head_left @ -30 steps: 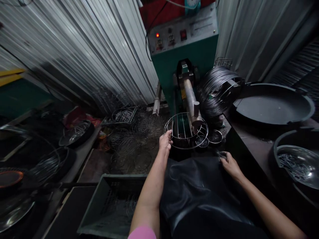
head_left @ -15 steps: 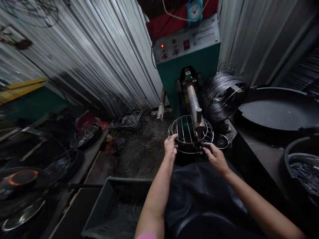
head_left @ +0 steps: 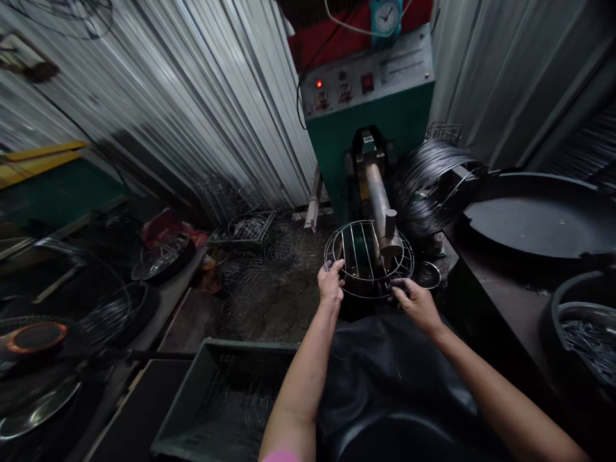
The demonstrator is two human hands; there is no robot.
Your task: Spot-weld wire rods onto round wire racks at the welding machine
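Round wire rack (head_left: pixel 353 278), thin shiny metal bars, gripped by bare hands (head_left: pixel 330 282)

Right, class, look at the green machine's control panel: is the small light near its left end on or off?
On: the small light glows bright red on the panel, above the metal arm.

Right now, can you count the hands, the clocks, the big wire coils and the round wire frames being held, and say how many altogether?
Hands: 2 (left hand, right hand)
Clock: 1
Big wire coil: 1
Held round wire frame: 1
Total: 5
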